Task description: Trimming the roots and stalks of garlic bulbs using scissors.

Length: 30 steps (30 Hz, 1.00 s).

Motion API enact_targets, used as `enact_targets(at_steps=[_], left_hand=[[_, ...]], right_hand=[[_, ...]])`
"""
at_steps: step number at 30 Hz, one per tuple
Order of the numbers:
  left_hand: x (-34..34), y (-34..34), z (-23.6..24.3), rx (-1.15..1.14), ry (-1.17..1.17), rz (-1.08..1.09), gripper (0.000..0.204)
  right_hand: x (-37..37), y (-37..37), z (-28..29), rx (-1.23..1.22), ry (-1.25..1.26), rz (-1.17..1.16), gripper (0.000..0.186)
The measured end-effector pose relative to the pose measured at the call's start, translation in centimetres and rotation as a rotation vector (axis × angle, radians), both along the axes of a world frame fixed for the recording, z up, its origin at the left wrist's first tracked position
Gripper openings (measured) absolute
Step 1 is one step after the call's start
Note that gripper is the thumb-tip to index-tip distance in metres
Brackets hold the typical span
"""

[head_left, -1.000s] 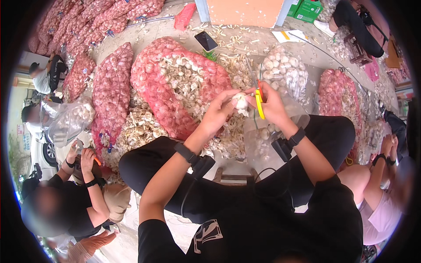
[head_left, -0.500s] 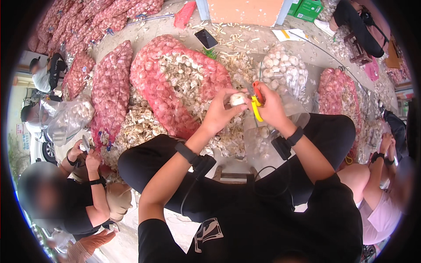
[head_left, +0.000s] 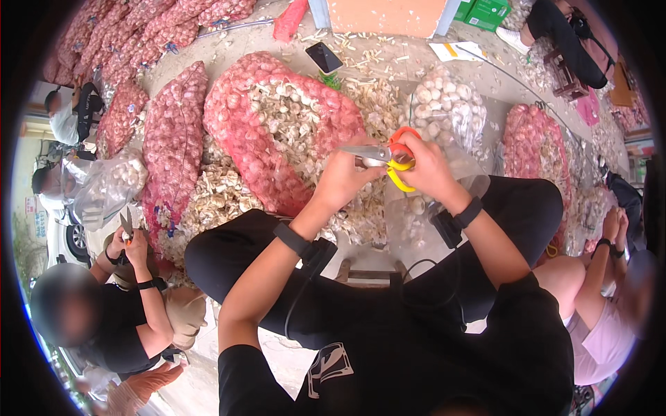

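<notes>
My left hand [head_left: 341,182] is closed round a white garlic bulb [head_left: 373,162], which shows only partly between the fingers and the scissors. The scissors [head_left: 401,158] have one red and one yellow handle loop, and my right hand [head_left: 429,168] grips them. Their metal blades point left, across the top of the bulb and over my left fingers. Beyond my left hand lies a red mesh sack [head_left: 243,152], its mouth spread wide with loose garlic bulbs [head_left: 288,114] inside. Past my right hand stands a clear plastic bag [head_left: 447,107] filled with trimmed white bulbs.
Garlic skins and cut stems [head_left: 378,97] litter the floor ahead. A phone [head_left: 324,57] lies beyond the open sack. Full red mesh sacks stand left [head_left: 173,139] and right [head_left: 534,149]. Co-workers sit close on the left [head_left: 104,312] and right [head_left: 590,305]; the left one holds scissors [head_left: 127,227].
The scissors have swung from pointing up and away to lying leftward across the bulb, their loops spread apart. My left fingers now cover more of the bulb.
</notes>
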<state>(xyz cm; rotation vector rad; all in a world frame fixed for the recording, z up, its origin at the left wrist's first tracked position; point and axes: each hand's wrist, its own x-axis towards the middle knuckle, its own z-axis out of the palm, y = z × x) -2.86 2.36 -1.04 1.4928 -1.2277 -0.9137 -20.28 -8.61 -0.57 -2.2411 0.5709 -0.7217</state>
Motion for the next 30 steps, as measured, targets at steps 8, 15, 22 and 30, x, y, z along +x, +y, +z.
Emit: enact_targets(at_steps=[8,15,22,30], left_hand=[[0.3,0.1,0.5,0.081,-0.034,0.042,0.036],[0.1,0.1,-1.4,0.040,-0.043,0.007,0.037],[-0.6,-0.1,-1.1,0.031,0.408,0.010,0.041],[-0.8,-0.1,-0.2,0.025,0.047,0.052,0.044]], right_hand=[[-0.1,0.0,-0.9,-0.072,0.018,0.043,0.033],[0.0,0.3,-0.8,-0.055,0.011,0.021,0.032],[-0.2,-1.2,-3.6,0.452,-0.051,-0.208,0.042],[0.3,0.0,-2.0,0.439,-0.029,-0.143,0.048]])
